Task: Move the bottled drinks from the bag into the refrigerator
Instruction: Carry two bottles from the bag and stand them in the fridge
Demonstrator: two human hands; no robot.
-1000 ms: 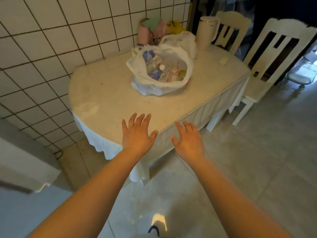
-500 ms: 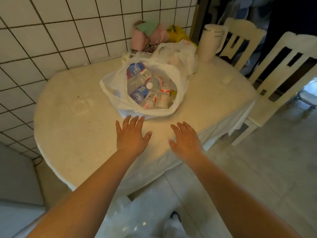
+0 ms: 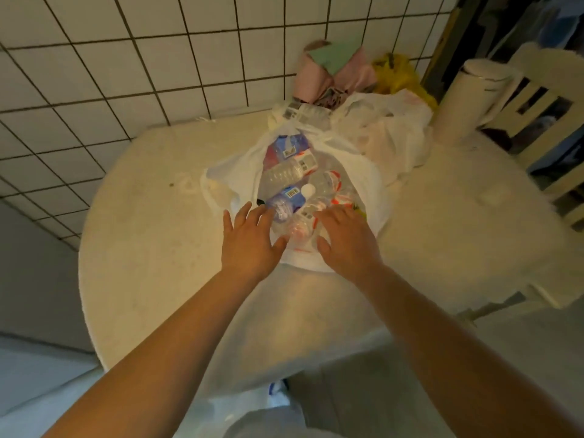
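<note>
A white plastic bag (image 3: 227, 175) lies open on the round table (image 3: 151, 248), holding several clear bottled drinks with blue or red labels. A blue-labelled bottle (image 3: 286, 200) lies nearest my left hand (image 3: 249, 241), whose straight, spread fingers reach over the bag's near rim. My right hand (image 3: 346, 238) hovers beside it over a red-labelled bottle (image 3: 301, 226), fingers slightly bent at the bag's mouth. Neither hand holds anything. No refrigerator is plainly in view.
A second white bag (image 3: 392, 134) sits behind the first, with pink and yellow bundles (image 3: 335, 71) against the tiled wall. A white kettle (image 3: 471, 99) stands at the table's far right. White chairs (image 3: 543, 99) stand to the right.
I have stepped closer to the table. Both hands have moved forward from the table's near edge to the bag's mouth, over the bottles.
</note>
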